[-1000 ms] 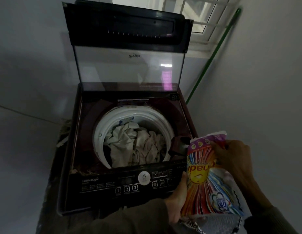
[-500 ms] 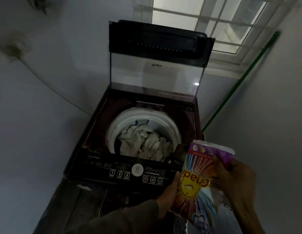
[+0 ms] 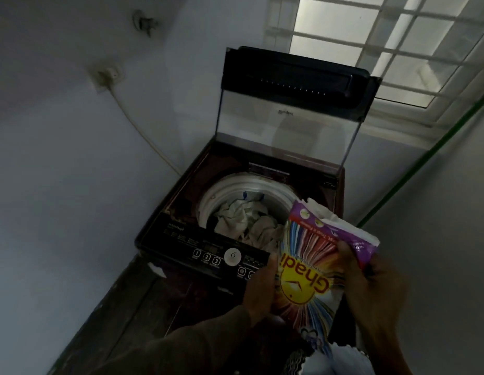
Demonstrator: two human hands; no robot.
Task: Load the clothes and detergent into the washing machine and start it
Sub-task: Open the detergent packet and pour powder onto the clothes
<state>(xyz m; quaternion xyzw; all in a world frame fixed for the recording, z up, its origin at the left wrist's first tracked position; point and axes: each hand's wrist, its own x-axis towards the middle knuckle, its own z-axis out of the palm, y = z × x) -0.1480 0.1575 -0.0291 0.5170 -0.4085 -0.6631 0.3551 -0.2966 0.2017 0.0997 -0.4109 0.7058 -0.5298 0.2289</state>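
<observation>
The detergent bag (image 3: 305, 269) is held upright at the front right corner of the washing machine (image 3: 181, 239), and its torn purple top covers part of the drum's right rim from this view. The left grip (image 3: 259, 288) clasps the bag's left edge. The right grip (image 3: 370, 290) pinches the torn top on its right side. Pale clothes (image 3: 243, 220) lie in the drum, and the lid (image 3: 289, 117) stands raised.

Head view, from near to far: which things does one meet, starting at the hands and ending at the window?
The detergent packet, held by the left hand and the right hand → control panel → clothes in the drum → raised lid → window.
</observation>
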